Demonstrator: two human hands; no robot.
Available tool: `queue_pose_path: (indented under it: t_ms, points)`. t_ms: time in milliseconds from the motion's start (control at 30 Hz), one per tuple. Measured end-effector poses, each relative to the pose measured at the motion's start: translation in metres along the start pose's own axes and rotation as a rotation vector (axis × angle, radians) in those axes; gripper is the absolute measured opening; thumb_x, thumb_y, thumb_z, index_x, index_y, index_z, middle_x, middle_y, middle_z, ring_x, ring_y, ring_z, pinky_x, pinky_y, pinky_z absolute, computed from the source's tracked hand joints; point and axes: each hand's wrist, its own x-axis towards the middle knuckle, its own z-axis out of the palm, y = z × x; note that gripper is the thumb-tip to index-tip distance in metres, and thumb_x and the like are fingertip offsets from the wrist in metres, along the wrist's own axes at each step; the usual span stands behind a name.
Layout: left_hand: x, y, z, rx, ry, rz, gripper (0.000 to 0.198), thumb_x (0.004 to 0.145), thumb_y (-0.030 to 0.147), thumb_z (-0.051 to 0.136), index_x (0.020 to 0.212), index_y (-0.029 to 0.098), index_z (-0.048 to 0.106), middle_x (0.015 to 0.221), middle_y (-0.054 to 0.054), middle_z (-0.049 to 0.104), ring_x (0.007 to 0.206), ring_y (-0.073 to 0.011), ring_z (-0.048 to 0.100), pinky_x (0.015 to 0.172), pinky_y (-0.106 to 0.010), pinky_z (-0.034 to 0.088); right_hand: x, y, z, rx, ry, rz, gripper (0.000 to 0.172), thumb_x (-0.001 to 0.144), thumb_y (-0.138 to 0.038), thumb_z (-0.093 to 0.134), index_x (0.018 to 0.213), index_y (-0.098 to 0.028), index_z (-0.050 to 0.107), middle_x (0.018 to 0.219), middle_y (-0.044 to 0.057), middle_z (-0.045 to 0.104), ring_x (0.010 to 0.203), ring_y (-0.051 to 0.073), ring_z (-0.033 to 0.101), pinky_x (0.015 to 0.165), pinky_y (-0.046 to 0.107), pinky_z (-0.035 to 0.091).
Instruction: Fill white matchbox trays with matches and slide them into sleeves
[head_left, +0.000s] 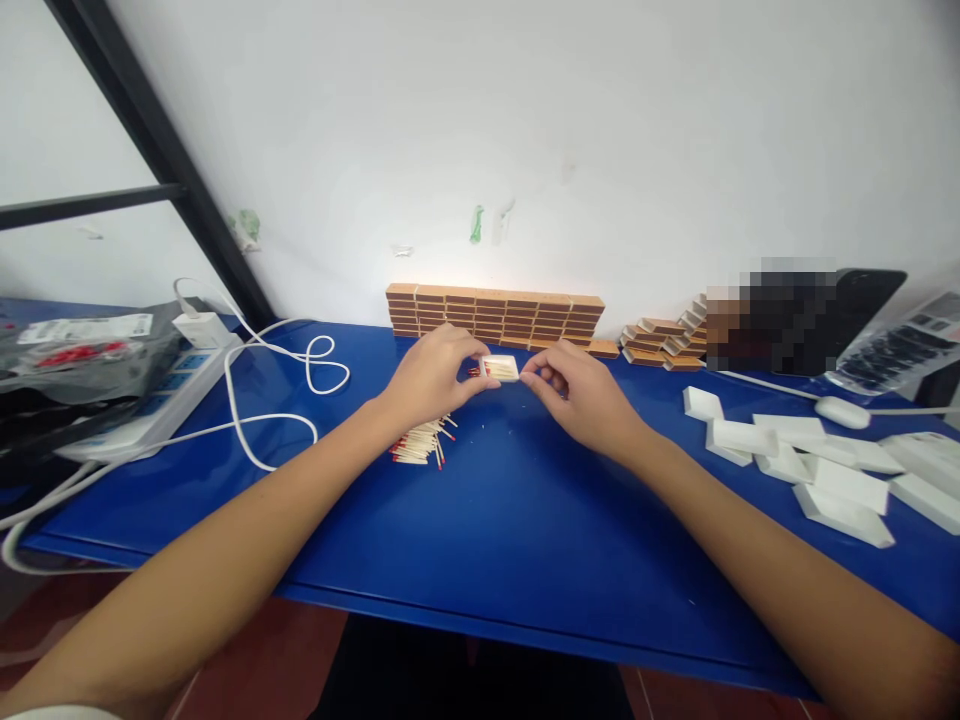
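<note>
A small white matchbox tray (501,368) with matches lying in it is held above the blue table. My left hand (439,375) grips its left end between thumb and fingers. Red match heads (474,372) show between these fingers, left of the tray. At the tray's right end, the thumb and fingertips of my right hand (574,390) are pinched together against it. A heap of loose red-tipped matches (421,443) lies on the table below my left hand, partly covered by it.
Brown matchbox sleeves (495,315) stand stacked along the wall, with a looser pile (660,340) farther right. White trays (840,485) lie scattered at the right near a phone (870,310). A power strip (161,400) and white cables (232,400) occupy the left side.
</note>
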Motion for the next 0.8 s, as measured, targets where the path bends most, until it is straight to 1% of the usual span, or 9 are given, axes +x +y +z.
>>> queue_pose_path:
  t_ms: [67, 133, 200, 267, 367, 500, 567, 633, 800]
  points:
    - [0.001, -0.006, -0.003, 0.041, 0.033, -0.04, 0.025, 0.092, 0.037, 0.084, 0.105, 0.019, 0.072, 0.104, -0.007, 0.075, 0.102, -0.0269, 0.064, 0.091, -0.041, 0.05, 0.001, 0.001, 0.005, 0.007, -0.021, -0.027, 0.016, 0.103, -0.029, 0.056, 0.106, -0.022, 0.07, 0.094, 0.008, 0.062, 0.084, 0.023, 0.061, 0.078, 0.039, 0.052]
    - [0.002, -0.01, -0.006, 0.07, 0.053, -0.071, 0.024, 0.092, 0.035, 0.084, 0.104, 0.018, 0.072, 0.103, -0.007, 0.075, 0.102, -0.0273, 0.064, 0.091, -0.041, 0.05, 0.004, 0.004, 0.013, 0.017, -0.075, -0.079, 0.021, 0.103, -0.028, 0.056, 0.116, -0.024, 0.072, 0.102, 0.01, 0.063, 0.097, 0.027, 0.062, 0.088, 0.044, 0.053]
    - [0.002, -0.013, -0.007, 0.089, 0.064, -0.085, 0.024, 0.091, 0.034, 0.084, 0.103, 0.017, 0.072, 0.103, -0.008, 0.075, 0.102, -0.0279, 0.064, 0.092, -0.042, 0.05, 0.006, 0.006, 0.021, 0.015, -0.137, -0.128, 0.028, 0.103, -0.027, 0.056, 0.126, -0.027, 0.072, 0.109, 0.011, 0.063, 0.107, 0.029, 0.06, 0.097, 0.049, 0.052]
    - [0.002, -0.014, -0.008, 0.1, 0.063, -0.082, 0.023, 0.092, 0.034, 0.083, 0.104, 0.017, 0.072, 0.102, -0.008, 0.075, 0.103, -0.0285, 0.064, 0.092, -0.042, 0.05, 0.008, 0.008, 0.027, 0.004, -0.171, -0.145, 0.032, 0.103, -0.027, 0.056, 0.131, -0.029, 0.072, 0.112, 0.012, 0.063, 0.11, 0.03, 0.059, 0.101, 0.052, 0.052]
    - [0.002, -0.014, -0.008, 0.109, 0.056, -0.071, 0.023, 0.092, 0.034, 0.082, 0.104, 0.018, 0.072, 0.102, -0.008, 0.075, 0.103, -0.0291, 0.064, 0.092, -0.043, 0.05, 0.009, 0.01, 0.032, -0.009, -0.168, -0.144, 0.031, 0.103, -0.027, 0.057, 0.129, -0.028, 0.074, 0.11, 0.012, 0.063, 0.11, 0.031, 0.057, 0.101, 0.053, 0.051]
    - [0.003, -0.013, -0.008, 0.102, 0.059, -0.054, 0.022, 0.093, 0.035, 0.081, 0.104, 0.019, 0.072, 0.105, -0.008, 0.074, 0.103, -0.0285, 0.063, 0.094, -0.043, 0.049, 0.008, 0.011, 0.033, 0.015, -0.142, -0.13, 0.021, 0.102, -0.026, 0.059, 0.116, -0.027, 0.075, 0.109, 0.011, 0.065, 0.108, 0.03, 0.058, 0.1, 0.051, 0.051]
    - [0.002, -0.012, -0.008, 0.101, 0.053, -0.049, 0.021, 0.093, 0.033, 0.081, 0.105, 0.018, 0.072, 0.105, -0.008, 0.074, 0.103, -0.0282, 0.063, 0.094, -0.043, 0.049, 0.007, 0.011, 0.032, 0.018, -0.143, -0.113, 0.015, 0.101, -0.026, 0.061, 0.109, -0.025, 0.074, 0.106, 0.011, 0.065, 0.105, 0.03, 0.058, 0.098, 0.05, 0.051]
    - [0.002, -0.012, -0.008, 0.108, 0.047, -0.049, 0.022, 0.092, 0.031, 0.082, 0.105, 0.017, 0.072, 0.104, -0.009, 0.074, 0.103, -0.0282, 0.063, 0.094, -0.042, 0.049, 0.006, 0.01, 0.03, 0.012, -0.147, -0.094, 0.011, 0.1, -0.026, 0.063, 0.107, -0.023, 0.071, 0.104, 0.01, 0.065, 0.103, 0.029, 0.059, 0.094, 0.048, 0.052]
    - [0.002, -0.013, -0.008, 0.121, 0.041, -0.041, 0.023, 0.094, 0.035, 0.08, 0.106, 0.017, 0.071, 0.102, -0.008, 0.073, 0.101, -0.0281, 0.062, 0.092, -0.042, 0.049, 0.004, 0.015, 0.026, -0.03, -0.122, -0.034, 0.009, 0.098, -0.029, 0.065, 0.105, -0.023, 0.068, 0.099, 0.009, 0.065, 0.098, 0.028, 0.06, 0.087, 0.045, 0.051]
